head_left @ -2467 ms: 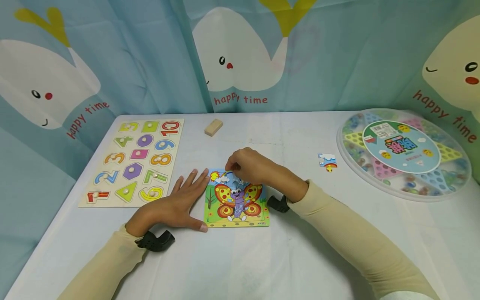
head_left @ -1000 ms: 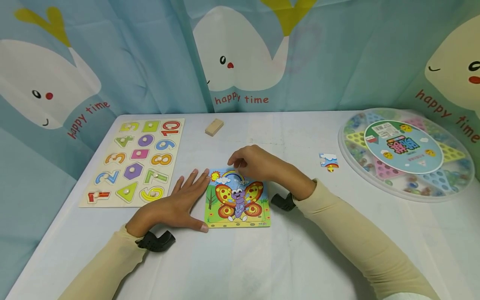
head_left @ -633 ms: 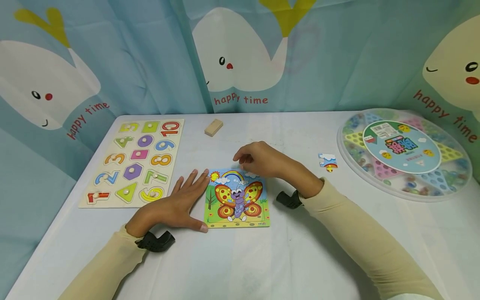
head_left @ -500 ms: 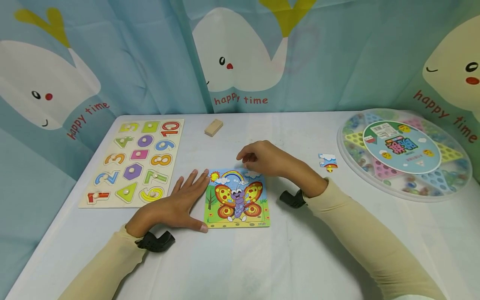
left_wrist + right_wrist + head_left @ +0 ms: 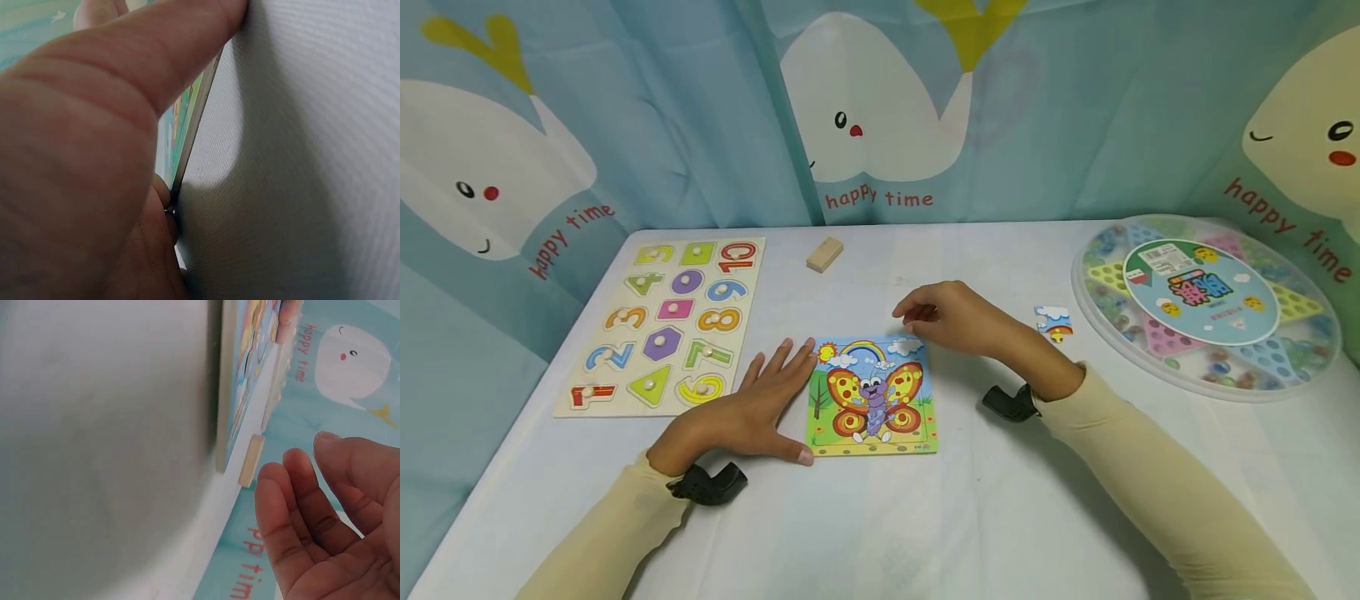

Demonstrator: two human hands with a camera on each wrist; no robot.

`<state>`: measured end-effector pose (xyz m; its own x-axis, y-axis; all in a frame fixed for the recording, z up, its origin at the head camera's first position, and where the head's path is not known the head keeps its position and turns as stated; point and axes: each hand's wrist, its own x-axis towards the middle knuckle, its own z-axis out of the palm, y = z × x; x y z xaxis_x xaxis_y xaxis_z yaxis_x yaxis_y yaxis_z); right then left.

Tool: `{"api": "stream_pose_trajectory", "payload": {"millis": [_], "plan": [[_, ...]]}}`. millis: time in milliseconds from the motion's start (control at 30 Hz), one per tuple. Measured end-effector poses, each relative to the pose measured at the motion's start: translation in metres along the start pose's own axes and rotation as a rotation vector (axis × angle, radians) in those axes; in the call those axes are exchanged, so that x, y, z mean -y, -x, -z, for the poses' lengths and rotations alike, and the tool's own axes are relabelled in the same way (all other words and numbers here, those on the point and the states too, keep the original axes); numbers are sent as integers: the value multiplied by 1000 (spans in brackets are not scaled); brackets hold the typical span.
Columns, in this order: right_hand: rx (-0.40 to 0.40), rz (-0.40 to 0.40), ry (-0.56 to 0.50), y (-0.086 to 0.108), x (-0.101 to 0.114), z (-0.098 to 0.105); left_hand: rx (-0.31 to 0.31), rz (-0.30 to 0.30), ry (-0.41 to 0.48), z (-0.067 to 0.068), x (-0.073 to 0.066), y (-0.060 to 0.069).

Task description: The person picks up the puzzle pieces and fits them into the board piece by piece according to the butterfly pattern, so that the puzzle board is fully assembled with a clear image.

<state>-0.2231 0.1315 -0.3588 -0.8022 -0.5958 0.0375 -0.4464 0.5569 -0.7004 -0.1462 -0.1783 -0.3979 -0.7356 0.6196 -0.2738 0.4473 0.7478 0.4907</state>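
A square butterfly jigsaw puzzle [image 5: 872, 396] lies flat on the white-covered table, its picture showing a sun, a rainbow and a purple butterfly. Along its left edge my left hand [image 5: 741, 417] rests with fingers spread, fingertips and thumb touching the board's side. In the left wrist view the thumb [image 5: 156, 50] crosses in front of the puzzle's thin edge. My right hand [image 5: 958, 317] hovers past the puzzle's upper right corner, fingers loosely bent. The right wrist view shows nothing between its fingers [image 5: 278, 519]. A loose puzzle piece [image 5: 1054, 322] with clouds and a rainbow lies to its right.
A wooden number-and-shape peg board [image 5: 662, 325] lies on the left of the table. Towards the back is a small wooden block [image 5: 824, 254]. On the right sits a round clear-lidded game box [image 5: 1202, 304] with marbles. A blue whale-print curtain [image 5: 1037, 125] hangs behind.
My right hand has lifted off the top of the puzzle and moved to the right, uncovering the rainbow and clouds. My left hand has stayed at the left edge.
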Motion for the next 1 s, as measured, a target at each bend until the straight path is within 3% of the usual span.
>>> {"api": "stream_pose_trajectory", "payload": {"millis": [633,1000], "plan": [[-67,-50,48,37,-33,29,1,7,-3,1,0,1],[-95,-2,116,59,-37,47,-2,2,-11,0,0,-1]]}}
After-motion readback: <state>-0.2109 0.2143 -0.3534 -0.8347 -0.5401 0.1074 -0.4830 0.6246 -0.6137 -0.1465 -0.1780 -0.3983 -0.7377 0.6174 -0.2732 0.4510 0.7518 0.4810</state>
